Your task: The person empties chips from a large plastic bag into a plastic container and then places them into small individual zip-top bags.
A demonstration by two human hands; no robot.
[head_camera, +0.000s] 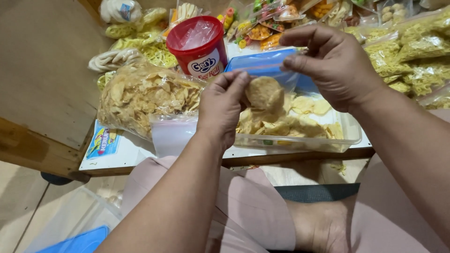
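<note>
Bagging step, by the look of it: left hand [224, 104] pinches a round cracker [265, 93] at the mouth of a small clear bag [269, 70], whose edge right hand [333, 65] pinches at two o'clock, above the tub [348, 127]. The cracker needs the mouth wider.

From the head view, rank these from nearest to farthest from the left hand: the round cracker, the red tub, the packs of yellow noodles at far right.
1. Round cracker: touching the left hand, at its fingertips.
2. Red tub: behind the hand, up the table.
3. Yellow noodle packs: far right, beyond the right hand.
</note>
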